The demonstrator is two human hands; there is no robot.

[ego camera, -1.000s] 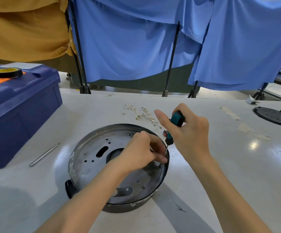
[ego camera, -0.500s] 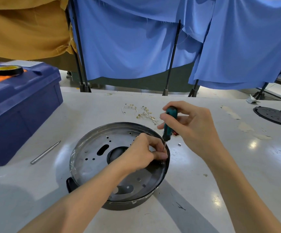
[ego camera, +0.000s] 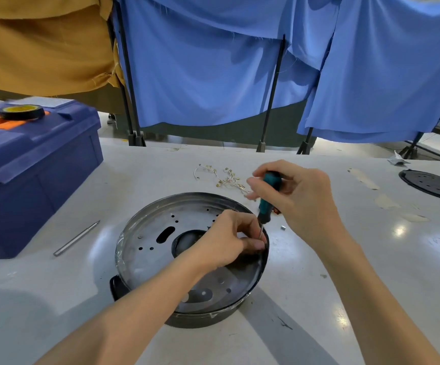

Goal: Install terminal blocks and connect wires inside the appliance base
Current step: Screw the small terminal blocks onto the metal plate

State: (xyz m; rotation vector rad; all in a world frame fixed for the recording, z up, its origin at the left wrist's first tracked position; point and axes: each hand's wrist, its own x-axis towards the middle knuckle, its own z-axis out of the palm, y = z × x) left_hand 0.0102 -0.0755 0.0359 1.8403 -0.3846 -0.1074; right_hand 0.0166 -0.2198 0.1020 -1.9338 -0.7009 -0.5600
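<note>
Head view: near the right rim of the appliance base, my left hand pinches a small part at the tip of the screwdriver; my right hand grips its teal handle. Best is an upright shaft and gentle turns. My fingers hide the part itself. Beyond the base lie the terminal wires.

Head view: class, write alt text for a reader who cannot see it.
A right hand grips a teal-handled screwdriver, tip down inside a round metal appliance base, where fingers of the left hand curl beside its tip. A blue toolbox sits left on the white table.
</note>
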